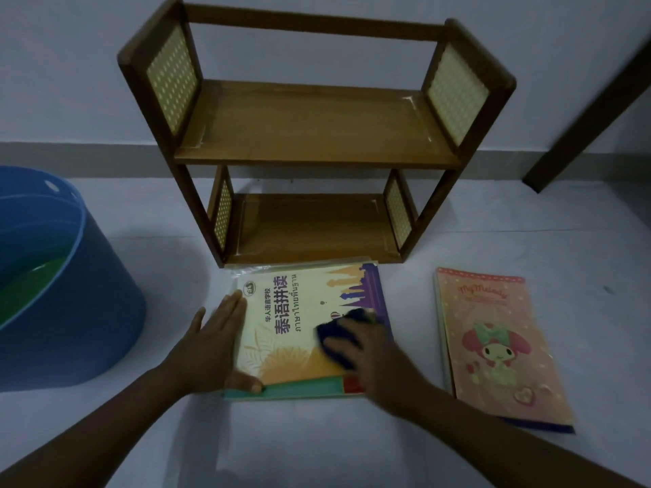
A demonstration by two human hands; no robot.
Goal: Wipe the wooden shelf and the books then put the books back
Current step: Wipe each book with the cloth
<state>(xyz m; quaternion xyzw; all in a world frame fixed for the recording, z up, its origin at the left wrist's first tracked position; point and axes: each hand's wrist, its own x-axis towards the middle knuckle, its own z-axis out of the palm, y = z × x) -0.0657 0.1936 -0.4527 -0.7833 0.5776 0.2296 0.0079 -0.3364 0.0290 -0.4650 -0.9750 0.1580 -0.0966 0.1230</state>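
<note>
Step in hand: wiping books; yellow book (303, 332) flat on floor just before wooden shelf (313, 135), both tiers bare; my right hand (366, 343) presses dark cloth (338, 338) on cover, fingers curled over it; my left hand (220, 341) flat, fingers straight, steadying left edge; pink book (500, 346) lies to right; next, I judge: finish cover, then shelve.

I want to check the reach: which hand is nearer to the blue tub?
The left hand is nearer. It rests flat on the left edge of the yellow book, beside the blue tub. The right hand presses the dark cloth further right.
</note>
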